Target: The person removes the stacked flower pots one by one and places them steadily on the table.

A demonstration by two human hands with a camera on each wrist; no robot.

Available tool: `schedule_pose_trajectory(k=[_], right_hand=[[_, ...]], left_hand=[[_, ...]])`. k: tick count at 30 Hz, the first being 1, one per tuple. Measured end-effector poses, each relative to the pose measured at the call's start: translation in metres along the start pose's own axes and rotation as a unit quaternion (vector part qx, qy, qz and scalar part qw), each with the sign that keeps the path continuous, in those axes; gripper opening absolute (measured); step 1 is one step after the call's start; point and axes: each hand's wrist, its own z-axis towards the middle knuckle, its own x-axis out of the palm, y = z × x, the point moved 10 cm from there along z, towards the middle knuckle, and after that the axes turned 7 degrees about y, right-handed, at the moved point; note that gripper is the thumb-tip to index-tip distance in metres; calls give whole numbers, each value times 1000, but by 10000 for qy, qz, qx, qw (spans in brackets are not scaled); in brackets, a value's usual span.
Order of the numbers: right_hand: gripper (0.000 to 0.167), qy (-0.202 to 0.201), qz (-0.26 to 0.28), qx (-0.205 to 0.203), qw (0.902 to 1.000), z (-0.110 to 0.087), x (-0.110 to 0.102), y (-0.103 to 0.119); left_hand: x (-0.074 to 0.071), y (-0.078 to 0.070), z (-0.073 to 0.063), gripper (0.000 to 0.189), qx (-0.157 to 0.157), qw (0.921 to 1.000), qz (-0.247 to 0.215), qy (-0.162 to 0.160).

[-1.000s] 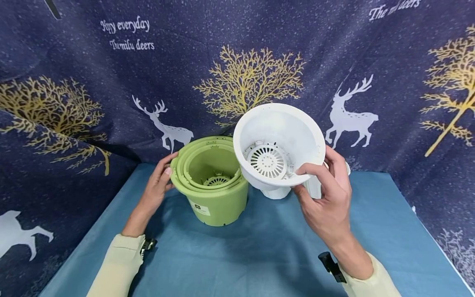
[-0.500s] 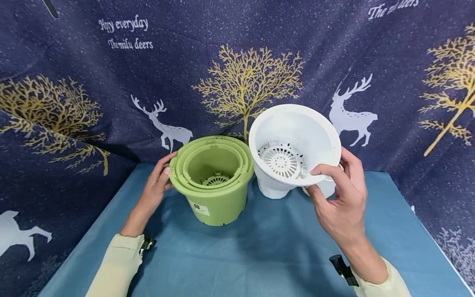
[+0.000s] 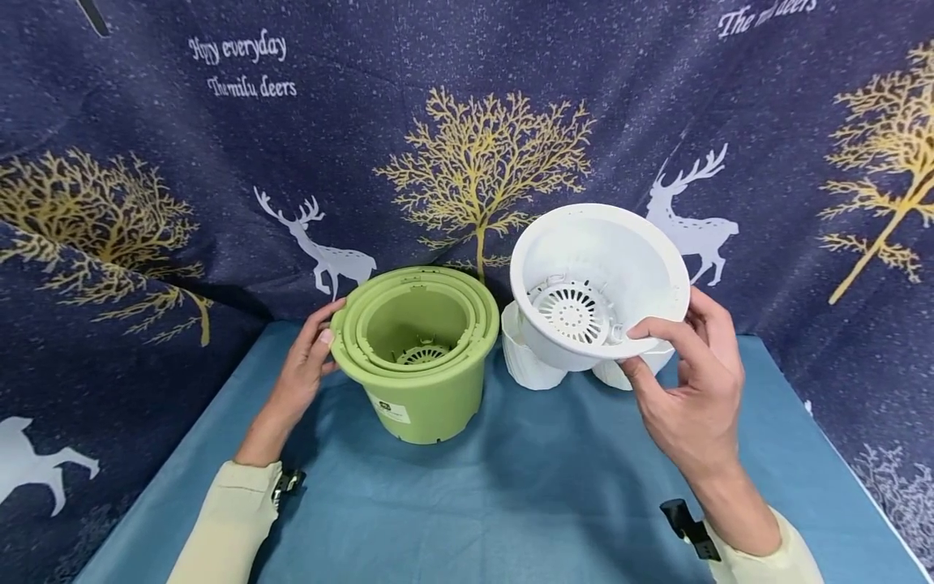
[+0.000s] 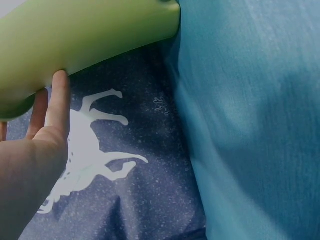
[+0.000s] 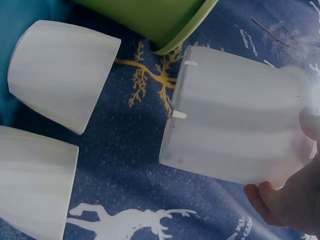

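Note:
My right hand (image 3: 693, 389) pinches the near right rim of a white plastic flower pot (image 3: 543, 312), with the thumb below the rim and a finger inside. The pot is lifted and tilted, and its slotted base shows inside. My left hand (image 3: 302, 369) rests its fairly straight fingers against the left side of a green flower pot (image 3: 438, 405), near the rim. Smaller green pots (image 3: 362, 324) sit nested in that pot, which stands upright. In the left wrist view, fingertips touch the green wall (image 4: 90, 40). The right wrist view shows the raised white pot (image 5: 230, 115) from outside.
Two smaller white pots (image 3: 533, 369) (image 5: 37, 180) stand on the blue tablecloth (image 3: 467, 511) behind the raised pot, partly hidden by it. A dark blue curtain (image 3: 409, 49) with deer and trees hangs behind the table.
My right hand has carried the white pot to the right, away from the green pots, uncovering a smaller white pot behind. My left hand stays at the green pot.

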Motion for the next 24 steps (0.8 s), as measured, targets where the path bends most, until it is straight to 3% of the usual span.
schedule_pose_trajectory(k=[24], right_hand=[[17, -77, -765, 265, 9967, 11, -37, -19]], left_hand=[[0, -1, 0, 49, 80, 10000, -36, 6]])
